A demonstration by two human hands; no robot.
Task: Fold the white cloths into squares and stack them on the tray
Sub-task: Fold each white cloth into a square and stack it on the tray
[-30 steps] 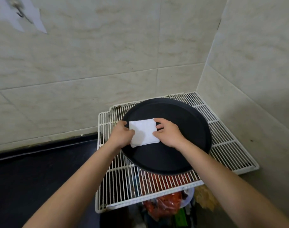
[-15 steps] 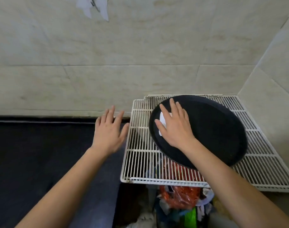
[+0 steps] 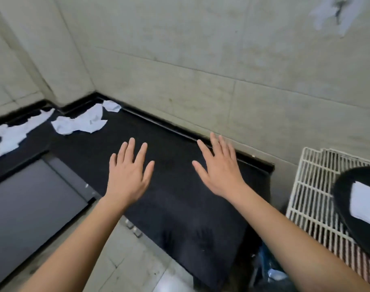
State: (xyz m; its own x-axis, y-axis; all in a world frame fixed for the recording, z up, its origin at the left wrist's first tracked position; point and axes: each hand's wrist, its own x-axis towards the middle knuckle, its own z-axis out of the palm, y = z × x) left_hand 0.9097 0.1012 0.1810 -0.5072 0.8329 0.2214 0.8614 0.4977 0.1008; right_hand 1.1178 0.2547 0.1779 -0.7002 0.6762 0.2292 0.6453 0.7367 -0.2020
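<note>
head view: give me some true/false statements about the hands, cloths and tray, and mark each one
1. The left hand and right hand are open and hold nothing. True.
2. A folded white cloth lies on the black tray. True.
3. The tray rests on the floor. False: it rests on the white wire rack.
4. The other cloths hang on the wall. False: the crumpled cloths lie on the black counter, ahead and left of the hands.

Matt black counter (image 3: 179, 207), white-coated wire rack (image 3: 312, 186)
</note>
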